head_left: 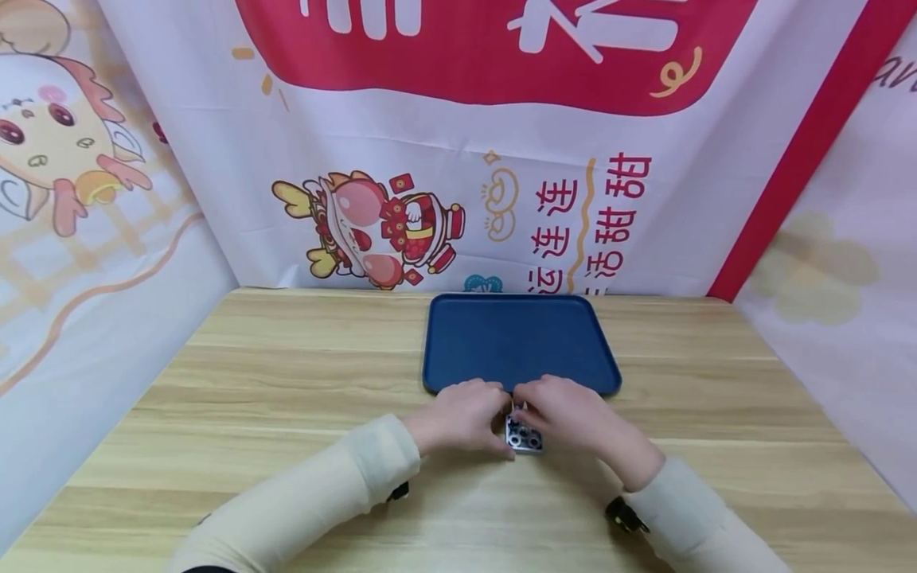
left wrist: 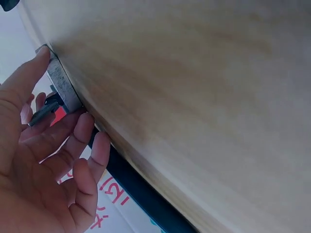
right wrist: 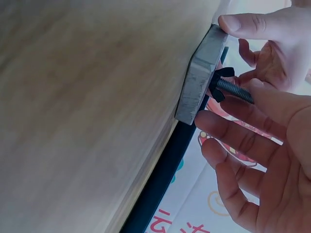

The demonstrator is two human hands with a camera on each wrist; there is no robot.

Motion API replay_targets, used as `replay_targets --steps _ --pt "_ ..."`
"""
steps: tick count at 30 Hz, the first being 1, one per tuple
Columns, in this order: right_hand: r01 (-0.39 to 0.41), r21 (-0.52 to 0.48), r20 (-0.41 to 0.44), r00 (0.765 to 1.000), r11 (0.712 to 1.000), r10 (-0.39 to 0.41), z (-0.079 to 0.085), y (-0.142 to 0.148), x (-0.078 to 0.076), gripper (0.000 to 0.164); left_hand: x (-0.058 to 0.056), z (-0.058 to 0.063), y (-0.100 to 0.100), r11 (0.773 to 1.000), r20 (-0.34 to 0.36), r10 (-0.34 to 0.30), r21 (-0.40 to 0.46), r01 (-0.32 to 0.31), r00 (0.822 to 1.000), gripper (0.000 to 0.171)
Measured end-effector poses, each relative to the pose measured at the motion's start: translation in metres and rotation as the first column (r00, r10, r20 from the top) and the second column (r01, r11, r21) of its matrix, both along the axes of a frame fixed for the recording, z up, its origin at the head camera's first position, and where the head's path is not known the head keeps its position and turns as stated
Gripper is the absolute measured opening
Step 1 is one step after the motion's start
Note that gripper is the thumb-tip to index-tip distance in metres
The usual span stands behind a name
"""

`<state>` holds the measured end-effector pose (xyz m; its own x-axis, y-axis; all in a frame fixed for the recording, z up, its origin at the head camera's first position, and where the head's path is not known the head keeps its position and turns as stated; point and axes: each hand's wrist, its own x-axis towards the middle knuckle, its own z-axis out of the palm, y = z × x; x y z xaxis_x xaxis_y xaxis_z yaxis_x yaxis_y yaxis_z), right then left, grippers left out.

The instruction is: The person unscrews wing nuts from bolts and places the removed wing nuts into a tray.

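A small grey metal block [head_left: 528, 447] with round holes in its top lies on the wooden table, between both hands. My left hand [head_left: 466, 415] holds it, thumb [left wrist: 43, 57] against the near end and fingers towards the far end. Out of the block stands a threaded bolt [right wrist: 235, 91] with a black wing nut [right wrist: 225, 72] low on it, close to the block. My right hand [head_left: 573, 418] pinches the bolt near its free end, thumb on one side and a finger behind. The other right fingers are bent beside the block. From the head view, the hands cover most of the bolt.
Just beyond the hands lies a dark blue tray [head_left: 512, 342], its near rim close to the fingertips. Wood-grain tabletop [head_left: 286, 382] spreads to either side. A printed cloth banner [head_left: 444, 135] hangs behind the table, with more cloth at both sides.
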<state>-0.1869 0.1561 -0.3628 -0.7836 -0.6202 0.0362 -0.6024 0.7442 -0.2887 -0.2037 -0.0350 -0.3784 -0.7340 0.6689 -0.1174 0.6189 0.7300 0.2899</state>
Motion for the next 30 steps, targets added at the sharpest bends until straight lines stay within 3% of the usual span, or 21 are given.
replay_targets --steps 12,21,25,30 --pt "0.021 -0.064 0.038 0.999 0.998 -0.019 0.001 -0.002 0.0 0.012 -0.002 0.002 -0.002 0.999 0.045 0.011 0.031 -0.012 0.999 0.035" --pt "0.043 -0.154 0.035 0.999 0.987 -0.038 0.004 0.003 -0.003 0.012 -0.005 0.005 -0.012 0.986 0.131 0.054 0.147 -0.073 0.99 0.047" --pt "0.1 -0.234 0.101 0.992 0.967 -0.078 0.005 0.005 -0.005 0.013 -0.006 0.01 -0.018 0.972 0.155 0.051 0.22 -0.085 0.987 0.044" --pt "0.157 -0.355 0.204 0.975 0.922 -0.088 0.005 0.008 -0.009 0.015 -0.007 0.014 -0.023 0.94 0.199 0.069 0.315 -0.13 0.978 0.038"
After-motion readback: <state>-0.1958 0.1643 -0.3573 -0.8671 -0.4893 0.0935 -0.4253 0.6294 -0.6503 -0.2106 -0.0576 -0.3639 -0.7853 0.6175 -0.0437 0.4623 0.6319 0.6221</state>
